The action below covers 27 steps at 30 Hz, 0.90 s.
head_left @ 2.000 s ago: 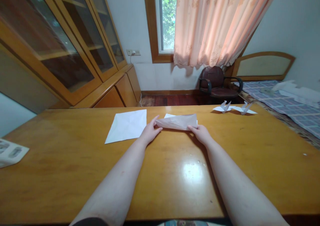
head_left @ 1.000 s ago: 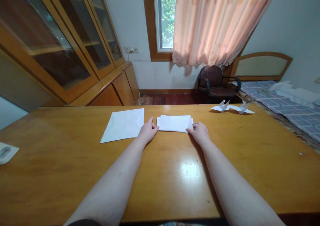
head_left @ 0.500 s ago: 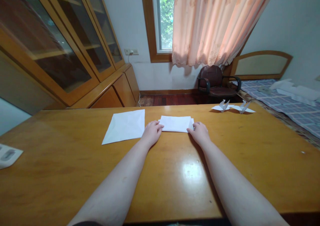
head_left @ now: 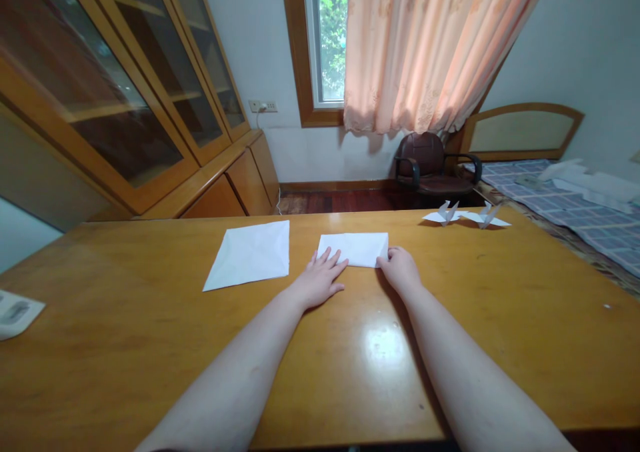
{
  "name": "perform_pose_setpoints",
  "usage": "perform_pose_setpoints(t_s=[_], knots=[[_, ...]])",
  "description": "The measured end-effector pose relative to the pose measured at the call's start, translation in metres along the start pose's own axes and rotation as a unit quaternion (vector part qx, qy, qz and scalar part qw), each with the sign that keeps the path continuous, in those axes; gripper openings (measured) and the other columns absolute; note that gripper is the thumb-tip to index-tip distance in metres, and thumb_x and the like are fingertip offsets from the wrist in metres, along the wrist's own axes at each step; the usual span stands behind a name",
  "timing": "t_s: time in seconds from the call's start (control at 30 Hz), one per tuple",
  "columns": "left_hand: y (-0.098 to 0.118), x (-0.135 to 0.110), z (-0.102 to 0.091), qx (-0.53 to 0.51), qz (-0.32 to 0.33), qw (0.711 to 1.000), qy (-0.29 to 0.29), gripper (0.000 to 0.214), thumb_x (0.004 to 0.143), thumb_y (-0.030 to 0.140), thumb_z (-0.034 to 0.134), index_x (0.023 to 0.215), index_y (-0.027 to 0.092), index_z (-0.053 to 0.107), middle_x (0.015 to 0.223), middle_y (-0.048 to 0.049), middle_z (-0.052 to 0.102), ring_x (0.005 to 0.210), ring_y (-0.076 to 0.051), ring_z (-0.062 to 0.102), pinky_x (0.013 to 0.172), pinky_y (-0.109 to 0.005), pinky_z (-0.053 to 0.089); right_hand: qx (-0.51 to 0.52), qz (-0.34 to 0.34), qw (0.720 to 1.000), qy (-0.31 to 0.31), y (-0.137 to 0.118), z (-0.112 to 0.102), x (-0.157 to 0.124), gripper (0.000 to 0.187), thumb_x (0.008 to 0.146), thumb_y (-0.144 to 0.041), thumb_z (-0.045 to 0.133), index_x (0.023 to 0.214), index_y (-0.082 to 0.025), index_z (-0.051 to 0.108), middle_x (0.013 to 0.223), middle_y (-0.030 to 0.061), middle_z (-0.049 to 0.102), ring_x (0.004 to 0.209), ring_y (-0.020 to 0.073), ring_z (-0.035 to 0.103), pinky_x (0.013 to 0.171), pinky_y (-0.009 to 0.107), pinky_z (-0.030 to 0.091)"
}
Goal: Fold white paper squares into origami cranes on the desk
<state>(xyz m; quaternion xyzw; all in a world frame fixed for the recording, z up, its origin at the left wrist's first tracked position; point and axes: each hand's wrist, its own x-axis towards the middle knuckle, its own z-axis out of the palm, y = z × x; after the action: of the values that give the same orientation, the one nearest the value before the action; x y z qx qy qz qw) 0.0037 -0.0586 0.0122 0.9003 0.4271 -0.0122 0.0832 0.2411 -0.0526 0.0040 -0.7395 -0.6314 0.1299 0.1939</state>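
A folded sheet of white paper (head_left: 361, 247) lies flat on the wooden table (head_left: 350, 372), its long side running left to right. My left hand (head_left: 323, 279) rests on its left end with the fingers spread. At the right end, my right hand (head_left: 400, 267) pinches the paper's near corner between thumb and curled fingers. To the left of the folded sheet lies another piece of white paper (head_left: 253, 255), opened out and touched by neither hand.
Two folded paper cranes (head_left: 445, 215) stand near the table's far right edge. A white object with a dark printed patch (head_left: 19, 313) lies at the left edge. Beyond the table are an office chair (head_left: 427, 162), a glass-door cabinet (head_left: 145, 92) and a bed (head_left: 575, 192).
My left hand has gone from holding the paper's left edge to lying spread on top of it. The folded layers now line up, where edges stuck out before.
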Motion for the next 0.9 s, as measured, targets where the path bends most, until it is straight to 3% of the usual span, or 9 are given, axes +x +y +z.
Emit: perform_pose_setpoints(t_s=[0.17, 0.27, 0.33, 0.47, 0.53, 0.6, 0.7, 0.77, 0.9], knots=[[0.000, 0.001, 0.005, -0.030, 0.010, 0.999, -0.033, 0.067, 0.089, 0.048, 0.044, 0.147, 0.024, 0.020, 0.155, -0.0085, 0.014, 0.143, -0.027, 0.006, 0.114, -0.051, 0.007, -0.012, -0.007, 1.000, 0.000, 0.001, 0.000, 0.000, 0.025, 0.078, -0.032, 0.051, 0.079, -0.014, 0.068, 0.100, 0.0125, 0.065, 0.091, 0.0224, 0.059, 0.078, 0.029, 0.042], [-0.002, 0.001, 0.008, -0.048, 0.017, 0.998, -0.032, 0.066, 0.090, 0.048, 0.042, 0.147, 0.025, 0.020, 0.155, -0.0083, 0.015, 0.143, -0.026, 0.009, 0.114, -0.050, 0.008, -0.016, 0.004, 1.000, 0.000, 0.003, 0.002, 0.000, 0.029, 0.079, -0.035, 0.053, 0.092, -0.014, 0.068, 0.108, 0.0144, 0.063, 0.101, 0.0257, 0.057, 0.087, 0.034, 0.041], [-0.003, 0.001, 0.008, -0.052, 0.018, 0.998, -0.029, 0.066, 0.089, 0.049, 0.043, 0.147, 0.025, 0.020, 0.155, -0.0078, 0.015, 0.143, -0.027, 0.010, 0.114, -0.050, 0.009, -0.022, 0.035, 0.999, 0.009, 0.004, 0.005, 0.000, 0.040, 0.080, -0.038, 0.055, 0.110, -0.012, 0.063, 0.123, 0.0174, 0.057, 0.117, 0.0304, 0.049, 0.098, 0.042, 0.035], [-0.003, 0.000, 0.005, -0.052, 0.017, 0.998, -0.032, 0.067, 0.089, 0.050, 0.042, 0.147, 0.024, 0.020, 0.155, -0.0074, 0.016, 0.143, -0.027, 0.011, 0.113, -0.049, 0.010, -0.048, 0.112, 0.990, 0.067, 0.004, 0.008, -0.001, 0.068, 0.081, -0.039, 0.056, 0.137, -0.006, 0.038, 0.147, 0.0242, 0.029, 0.138, 0.0386, 0.019, 0.108, 0.057, 0.013], [-0.002, 0.000, 0.004, -0.049, 0.016, 0.998, -0.026, 0.066, 0.089, 0.051, 0.042, 0.147, 0.025, 0.022, 0.155, -0.0075, 0.017, 0.142, -0.028, 0.014, 0.113, -0.050, 0.012, -0.041, 0.069, 0.993, 0.084, 0.000, 0.008, -0.004, 0.070, 0.083, -0.035, 0.052, 0.143, -0.007, 0.029, 0.151, 0.0219, 0.021, 0.141, 0.0346, 0.013, 0.110, 0.056, 0.010], [-0.001, -0.001, 0.004, -0.045, 0.018, 0.999, -0.018, 0.064, 0.088, 0.051, 0.043, 0.146, 0.028, 0.025, 0.154, -0.0067, 0.020, 0.141, -0.029, 0.018, 0.111, -0.050, 0.016, -0.014, -0.053, 0.997, 0.050, -0.006, 0.008, -0.008, 0.064, 0.088, -0.032, 0.045, 0.145, -0.012, 0.026, 0.152, 0.0160, 0.022, 0.141, 0.0262, 0.016, 0.112, 0.050, 0.011], [0.000, -0.001, 0.004, -0.044, 0.030, 0.999, -0.002, 0.063, 0.088, 0.052, 0.043, 0.145, 0.031, 0.026, 0.153, -0.0053, 0.024, 0.139, -0.030, 0.024, 0.109, -0.050, 0.021, 0.016, -0.256, 0.960, -0.112, -0.017, 0.008, -0.017, 0.053, 0.091, -0.039, 0.040, 0.141, -0.022, 0.038, 0.152, 0.0082, 0.027, 0.140, 0.0192, 0.023, 0.113, 0.042, 0.017], [0.000, -0.001, 0.006, -0.045, 0.036, 0.998, 0.004, 0.063, 0.089, 0.053, 0.042, 0.146, 0.032, 0.024, 0.153, -0.0049, 0.025, 0.138, -0.030, 0.026, 0.109, -0.050, 0.021, 0.000, -0.283, 0.945, -0.166, -0.023, 0.010, -0.023, 0.058, 0.090, -0.047, 0.040, 0.143, -0.023, 0.035, 0.150, 0.0087, 0.030, 0.140, 0.0216, 0.023, 0.114, 0.046, 0.013], [-0.001, 0.000, 0.008, -0.050, 0.040, 0.998, 0.004, 0.065, 0.088, 0.053, 0.042, 0.146, 0.032, 0.021, 0.154, -0.0043, 0.023, 0.139, -0.029, 0.024, 0.109, -0.050, 0.021, -0.032, -0.263, 0.946, -0.185, -0.025, 0.013, -0.026, 0.065, 0.090, -0.054, 0.037, 0.145, -0.021, 0.029, 0.152, 0.0090, 0.025, 0.141, 0.0235, 0.018, 0.113, 0.048, 0.012]])
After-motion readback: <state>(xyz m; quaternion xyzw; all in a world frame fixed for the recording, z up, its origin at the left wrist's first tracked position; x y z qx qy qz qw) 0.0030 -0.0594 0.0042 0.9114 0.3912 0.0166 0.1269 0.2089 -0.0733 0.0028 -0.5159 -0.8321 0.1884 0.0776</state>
